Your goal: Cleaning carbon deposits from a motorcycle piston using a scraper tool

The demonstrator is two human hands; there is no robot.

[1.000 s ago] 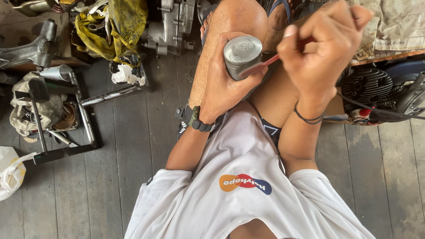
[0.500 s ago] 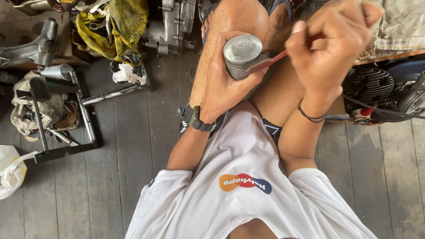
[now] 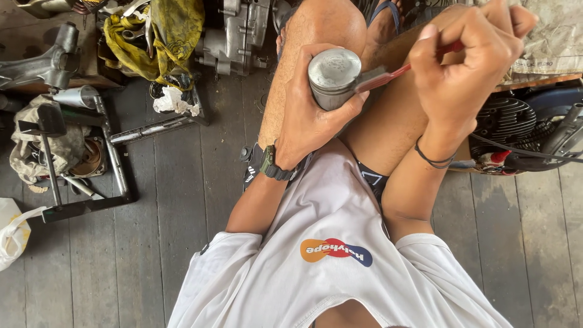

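Observation:
My left hand [image 3: 310, 118] is wrapped around a grey metal piston [image 3: 333, 76], holding it upright above my bare knees. My right hand [image 3: 464, 67] grips a thin red-handled tool [image 3: 388, 74] whose flat grey end rests against the right side of the piston near its top edge. I wear a dark wristwatch [image 3: 272, 165] on the left wrist and a thin dark band on the right wrist. I sit over a grey wooden plank floor in a white shirt.
A black metal frame [image 3: 115, 170] with loose parts lies on the floor at left. A yellow rag [image 3: 161, 36] and an engine casing [image 3: 234, 36] sit at the top. A finned engine cylinder [image 3: 507, 121] with cables is at the right. A white bag [image 3: 15, 231] lies far left.
My right hand has shifted up and to the right, and the tool's end stays against the piston's side. The left hand keeps the piston nearly still.

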